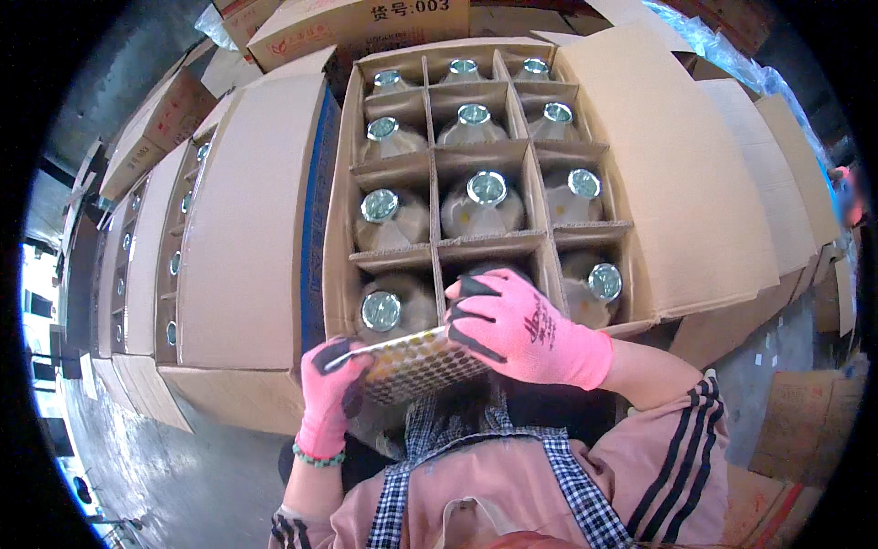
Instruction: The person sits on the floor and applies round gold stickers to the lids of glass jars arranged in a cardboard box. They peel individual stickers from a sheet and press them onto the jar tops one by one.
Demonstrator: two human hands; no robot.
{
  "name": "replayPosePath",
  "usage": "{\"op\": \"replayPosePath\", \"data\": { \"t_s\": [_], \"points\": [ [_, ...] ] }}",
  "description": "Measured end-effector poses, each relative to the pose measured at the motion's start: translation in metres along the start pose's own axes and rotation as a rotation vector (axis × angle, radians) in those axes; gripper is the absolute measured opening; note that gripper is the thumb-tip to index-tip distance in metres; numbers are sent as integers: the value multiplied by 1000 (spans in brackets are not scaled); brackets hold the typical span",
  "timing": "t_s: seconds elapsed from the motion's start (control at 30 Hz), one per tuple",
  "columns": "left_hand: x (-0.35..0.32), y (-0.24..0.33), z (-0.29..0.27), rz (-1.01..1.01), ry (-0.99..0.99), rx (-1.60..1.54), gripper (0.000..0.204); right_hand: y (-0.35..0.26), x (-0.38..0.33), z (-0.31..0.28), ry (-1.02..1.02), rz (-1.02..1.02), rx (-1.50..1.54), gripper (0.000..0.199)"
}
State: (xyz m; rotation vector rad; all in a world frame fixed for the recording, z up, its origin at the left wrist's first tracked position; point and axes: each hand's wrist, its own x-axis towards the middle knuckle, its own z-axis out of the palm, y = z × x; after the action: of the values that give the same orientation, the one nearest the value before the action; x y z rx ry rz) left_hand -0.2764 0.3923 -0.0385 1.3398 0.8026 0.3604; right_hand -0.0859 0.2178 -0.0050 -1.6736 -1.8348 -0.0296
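A large open cardboard carton (672,174) fills the middle of the view, its flaps folded out to the sides and its inside split by cardboard dividers (485,243) into a grid of three columns and four rows. Each cell that can be seen holds one bottle (482,203), standing upright with a shiny metal cap facing up; the middle cell of the nearest row is covered by a hand, so its contents cannot be told. To the left stands a second carton (240,229) with one flap laid over most of its top, and a row of capped bottles shows along its left edge. More closed cartons (352,23) are stacked behind.

At the near edge of the open carton the person holds a sheet of small round stickers (416,364), tilted, with its right part under the right palm. The left hand (331,393), in a pink glove with dark fingertips, is closed on the sheet's left end, thumb on top. The right hand (523,328), gloved the same way, rests on the sheet's right end with its fingers curled over the nearest middle cell; whether those fingertips pinch anything cannot be told.
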Motion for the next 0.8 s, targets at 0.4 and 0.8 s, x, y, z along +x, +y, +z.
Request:
{"op": "replayPosePath", "data": {
  "t_s": [0.4,0.8],
  "points": [
    [17,47,29,-34,-168,117,15,279,19,-88,-136,769,-575,31],
    [43,18,44,45,-138,-18,15,290,38,-61,-558,788,-728,46]
  ]
}}
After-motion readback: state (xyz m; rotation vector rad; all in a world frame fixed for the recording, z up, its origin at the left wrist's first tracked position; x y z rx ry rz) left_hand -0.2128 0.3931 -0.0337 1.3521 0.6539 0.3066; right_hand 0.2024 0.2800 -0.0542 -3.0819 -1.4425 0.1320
